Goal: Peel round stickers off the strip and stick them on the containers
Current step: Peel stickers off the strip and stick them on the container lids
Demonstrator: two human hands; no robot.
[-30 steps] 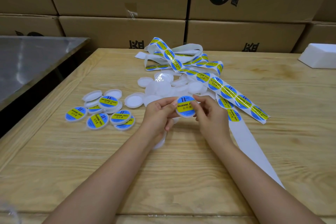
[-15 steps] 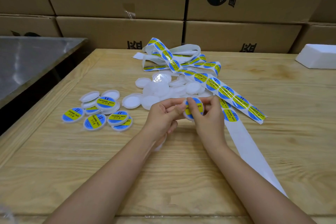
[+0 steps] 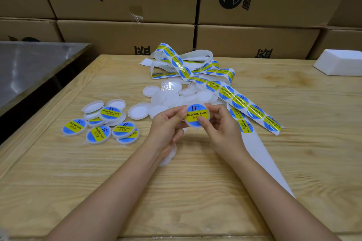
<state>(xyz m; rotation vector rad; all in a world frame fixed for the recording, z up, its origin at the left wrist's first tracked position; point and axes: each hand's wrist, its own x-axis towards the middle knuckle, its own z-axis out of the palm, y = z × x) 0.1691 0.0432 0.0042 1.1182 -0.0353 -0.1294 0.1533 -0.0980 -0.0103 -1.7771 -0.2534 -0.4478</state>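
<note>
One container (image 3: 196, 117), left hand (image 3: 166, 130), right hand (image 3: 222, 130)

Both the left hand (image 3: 168, 125) and right hand (image 3: 219, 123) pinch a round container (image 3: 196, 116) bearing a sticker above the desk (image 3: 293, 152); another white piece, perhaps a lid (image 3: 168, 155), lies under the left wrist.

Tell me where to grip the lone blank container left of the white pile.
Pinch the blank container by its raised rim, probably coming down from above onto the near and far edges. It lies flat, hollow side up, and the white pile crowds its right side.
</note>
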